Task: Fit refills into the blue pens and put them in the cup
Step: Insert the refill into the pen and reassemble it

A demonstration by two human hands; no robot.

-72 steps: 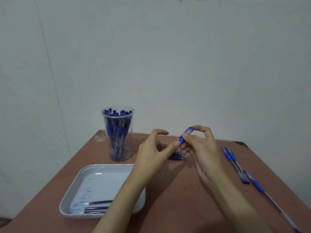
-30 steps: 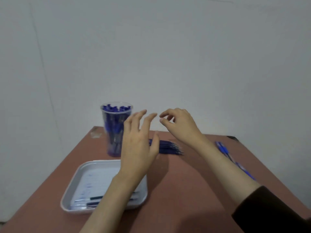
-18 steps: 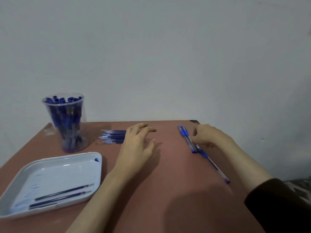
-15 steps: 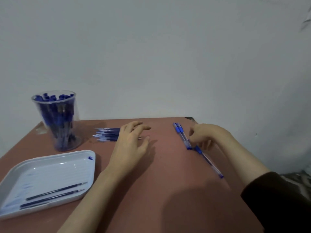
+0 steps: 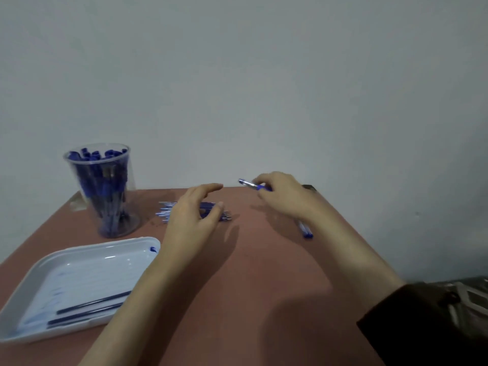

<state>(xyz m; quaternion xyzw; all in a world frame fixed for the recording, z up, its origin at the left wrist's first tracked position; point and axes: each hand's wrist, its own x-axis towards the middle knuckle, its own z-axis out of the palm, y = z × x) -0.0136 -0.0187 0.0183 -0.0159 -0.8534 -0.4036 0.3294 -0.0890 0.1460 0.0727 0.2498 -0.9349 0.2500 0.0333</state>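
The right hand point(image 5: 284, 196) has its fingers curled round one blue pen point(image 5: 250, 184) and holds it up off the table point(image 5: 264, 286). The pen pokes out to the left of this hand, toward the left hand point(image 5: 192, 220). That hand is spread out with loose fingers and holds nothing. It is right over the pile of refills point(image 5: 165, 211); I cannot tell if it touches them. The cup point(image 5: 126, 223), full of pens, stands further left of it. A white tray point(image 5: 111, 243) lies beside that arm. A second pen point(image 5: 305, 229) lies under the right wrist.

I think this is the picking-up step: a pen is in hand, but no refill yet. Next, the left hand needs to pinch just one thin refill from the pile.
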